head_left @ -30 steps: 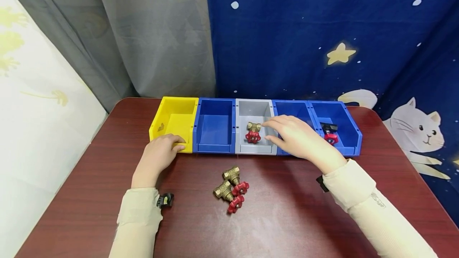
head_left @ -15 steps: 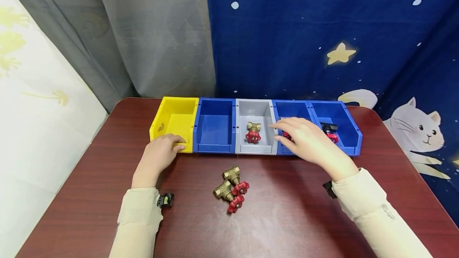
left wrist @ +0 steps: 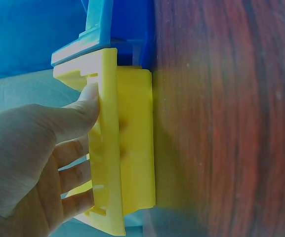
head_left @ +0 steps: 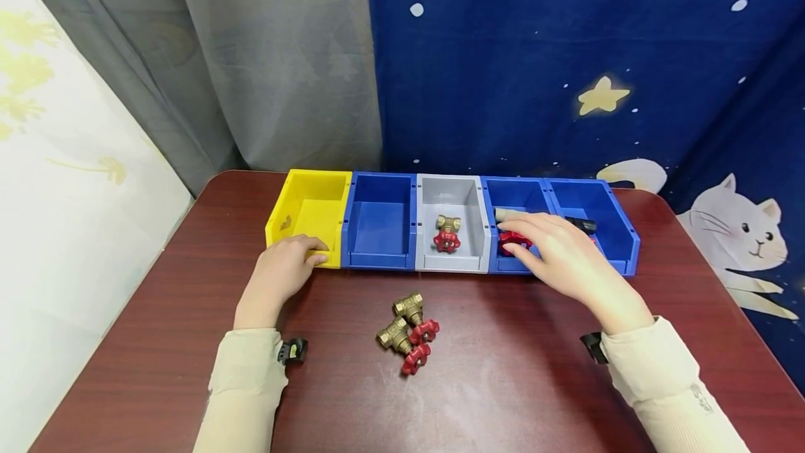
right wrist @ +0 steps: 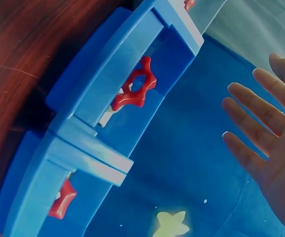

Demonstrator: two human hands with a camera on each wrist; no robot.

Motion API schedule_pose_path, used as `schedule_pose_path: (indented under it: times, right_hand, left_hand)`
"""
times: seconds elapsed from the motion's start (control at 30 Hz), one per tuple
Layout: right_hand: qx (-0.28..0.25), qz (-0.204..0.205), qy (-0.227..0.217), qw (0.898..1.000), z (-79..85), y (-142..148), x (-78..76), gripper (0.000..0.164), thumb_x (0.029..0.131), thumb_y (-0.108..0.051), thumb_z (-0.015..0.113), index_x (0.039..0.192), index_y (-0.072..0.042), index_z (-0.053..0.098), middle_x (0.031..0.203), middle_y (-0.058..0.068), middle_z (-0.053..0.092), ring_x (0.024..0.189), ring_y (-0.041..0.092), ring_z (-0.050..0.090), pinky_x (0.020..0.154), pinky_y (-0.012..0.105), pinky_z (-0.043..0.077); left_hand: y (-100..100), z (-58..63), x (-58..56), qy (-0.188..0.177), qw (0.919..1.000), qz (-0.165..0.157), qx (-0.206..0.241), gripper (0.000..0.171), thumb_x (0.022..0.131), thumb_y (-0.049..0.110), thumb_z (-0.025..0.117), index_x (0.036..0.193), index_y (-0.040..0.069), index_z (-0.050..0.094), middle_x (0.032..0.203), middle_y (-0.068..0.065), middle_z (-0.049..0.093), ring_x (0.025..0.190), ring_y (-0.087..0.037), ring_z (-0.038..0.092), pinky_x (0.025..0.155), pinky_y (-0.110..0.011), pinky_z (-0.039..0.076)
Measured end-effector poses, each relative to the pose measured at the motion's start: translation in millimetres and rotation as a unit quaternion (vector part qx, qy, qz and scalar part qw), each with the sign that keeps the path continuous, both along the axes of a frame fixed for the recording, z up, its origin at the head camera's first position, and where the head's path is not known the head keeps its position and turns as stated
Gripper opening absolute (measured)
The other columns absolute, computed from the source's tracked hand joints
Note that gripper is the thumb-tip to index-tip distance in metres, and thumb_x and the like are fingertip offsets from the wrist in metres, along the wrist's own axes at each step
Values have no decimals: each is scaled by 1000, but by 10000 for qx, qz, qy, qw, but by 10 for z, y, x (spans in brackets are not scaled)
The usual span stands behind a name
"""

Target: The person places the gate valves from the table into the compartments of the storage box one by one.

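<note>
My left hand (head_left: pixel 283 271) rests on the front rim of the yellow bin (head_left: pixel 317 219), its thumb on the rim in the left wrist view. My right hand (head_left: pixel 560 254), fingers extended and holding nothing, hovers over the fourth bin (head_left: pixel 516 191), a blue one. Inside that bin lies a valve with a red handwheel (right wrist: pixel 141 84) and a pale body, partly hidden by the hand in the head view. A brass gate valve (head_left: pixel 448 233) with a red handwheel sits in the grey bin (head_left: pixel 449 191). Two more brass valves (head_left: pixel 402 334) lie together on the table.
The rightmost blue bin (head_left: pixel 622 257) holds a valve with a black body (head_left: pixel 581 224) and red handle (right wrist: pixel 63 200). Another blue bin (head_left: pixel 380 219) stands between the yellow and grey ones. Curtains (head_left: pixel 472 75) hang behind the row on the dark red table (head_left: pixel 503 383).
My right hand has moved right, from beside the brass valve in the grey bin to over the fourth bin, uncovering the red handwheel there. My left hand has stayed in place.
</note>
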State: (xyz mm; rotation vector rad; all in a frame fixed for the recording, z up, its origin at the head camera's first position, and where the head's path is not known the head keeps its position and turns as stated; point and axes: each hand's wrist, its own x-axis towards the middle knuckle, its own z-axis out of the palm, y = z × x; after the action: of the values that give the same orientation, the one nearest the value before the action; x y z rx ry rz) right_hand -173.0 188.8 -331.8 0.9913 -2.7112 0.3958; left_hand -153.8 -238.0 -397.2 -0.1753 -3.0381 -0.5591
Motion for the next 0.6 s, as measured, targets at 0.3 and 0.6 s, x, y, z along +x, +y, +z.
schedule_pose_path:
  times: [0.3,0.6]
  right_hand:
    - [-126,-227,117,9996,-49,157,53,37,91,-18,73,126,-11,67,127,15,64,117,35,58,101,58,43]
    - [-344,-417,331,9980,-84,315,84,36,88,-17,76,122,-10,69,121,12,67,114,33,60,100,56,44]
  left_hand:
    - [0,-1,-1,-12,10000,15,-16,25,94,24,69,110,5,72,106,-13,70,97,-33,62,92,-54,49]
    - [1,13,5,-12,10000,-5,-30,24,94,24,69,109,5,72,106,-13,70,97,-33,62,91,-54,49]
